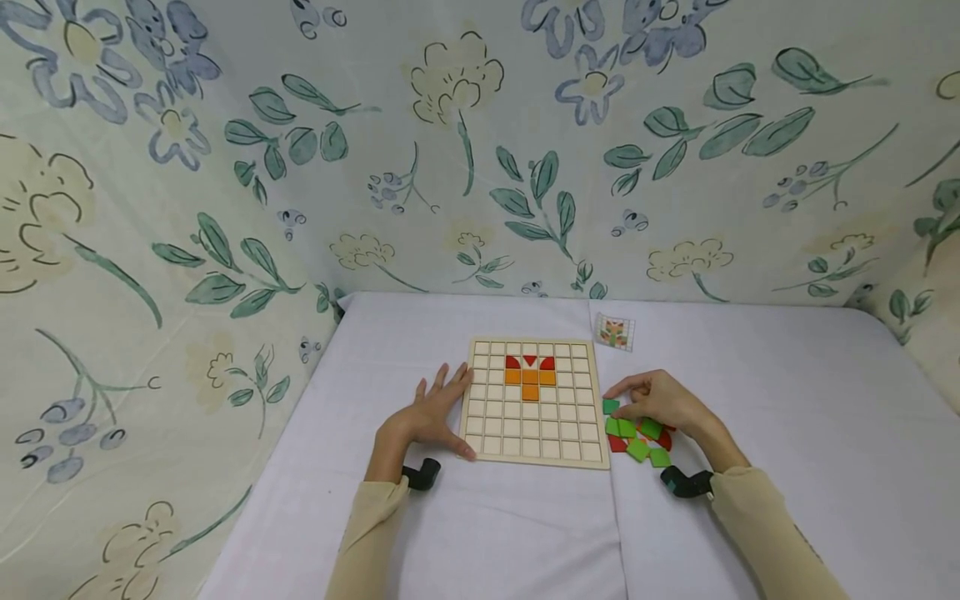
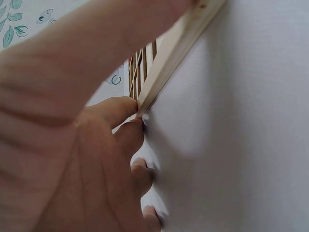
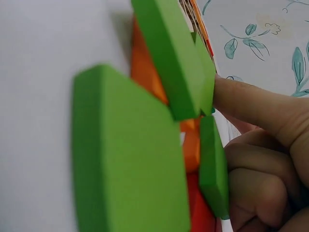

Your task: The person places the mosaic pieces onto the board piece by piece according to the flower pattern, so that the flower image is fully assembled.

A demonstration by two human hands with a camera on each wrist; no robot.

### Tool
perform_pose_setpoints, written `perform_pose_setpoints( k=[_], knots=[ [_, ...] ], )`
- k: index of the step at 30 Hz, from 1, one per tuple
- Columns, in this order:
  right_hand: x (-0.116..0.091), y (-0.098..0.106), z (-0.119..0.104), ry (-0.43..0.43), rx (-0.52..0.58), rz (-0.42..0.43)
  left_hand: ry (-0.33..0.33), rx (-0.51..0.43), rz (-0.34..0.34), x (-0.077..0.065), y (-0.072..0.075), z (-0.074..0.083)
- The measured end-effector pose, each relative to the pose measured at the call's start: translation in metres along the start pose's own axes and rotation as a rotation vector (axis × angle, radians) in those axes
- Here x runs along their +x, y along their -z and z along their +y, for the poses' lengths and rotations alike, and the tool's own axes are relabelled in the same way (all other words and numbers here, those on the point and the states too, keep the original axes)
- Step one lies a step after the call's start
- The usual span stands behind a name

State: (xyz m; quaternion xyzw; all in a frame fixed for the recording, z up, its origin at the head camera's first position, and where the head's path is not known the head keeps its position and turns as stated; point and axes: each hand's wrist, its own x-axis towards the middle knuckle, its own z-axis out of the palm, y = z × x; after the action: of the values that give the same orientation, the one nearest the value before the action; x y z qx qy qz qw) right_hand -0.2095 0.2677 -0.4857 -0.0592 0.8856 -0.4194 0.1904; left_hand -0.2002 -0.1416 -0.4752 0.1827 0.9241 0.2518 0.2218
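Observation:
A square wooden grid board [image 1: 536, 454] lies on the white cloth, with red and orange pieces [image 1: 530, 377] set in its upper middle cells. My left hand [image 1: 431, 414], fingers spread, rests along the board's left edge; in the left wrist view the fingertips touch the wooden rim [image 2: 166, 72]. To the right of the board, my right hand [image 1: 663, 398] pinches a darker green square tile [image 1: 611, 406] between thumb and index finger. Below that hand lies a loose pile of green tiles [image 1: 637, 450] with red and orange pieces among them. The other right fingers are curled in.
A small printed pattern card [image 1: 615, 332] lies beyond the board's upper right corner. Floral fabric [image 1: 480, 167] hangs behind and at the sides of the table. Black wrist cameras [image 1: 422, 475] sit by both wrists, the right one close to the pile.

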Motion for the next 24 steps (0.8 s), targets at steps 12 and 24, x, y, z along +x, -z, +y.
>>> perform_pose_setpoints(
  k=[12, 24],
  knots=[
    [-0.003, -0.003, 0.004, -0.006, -0.003, 0.019, 0.000, 0.000, 0.009, -0.001, -0.003, -0.001],
    [0.001, -0.009, -0.005, 0.041, 0.003, 0.073, -0.008, -0.001, 0.016, -0.003, -0.006, -0.003]
  ],
)
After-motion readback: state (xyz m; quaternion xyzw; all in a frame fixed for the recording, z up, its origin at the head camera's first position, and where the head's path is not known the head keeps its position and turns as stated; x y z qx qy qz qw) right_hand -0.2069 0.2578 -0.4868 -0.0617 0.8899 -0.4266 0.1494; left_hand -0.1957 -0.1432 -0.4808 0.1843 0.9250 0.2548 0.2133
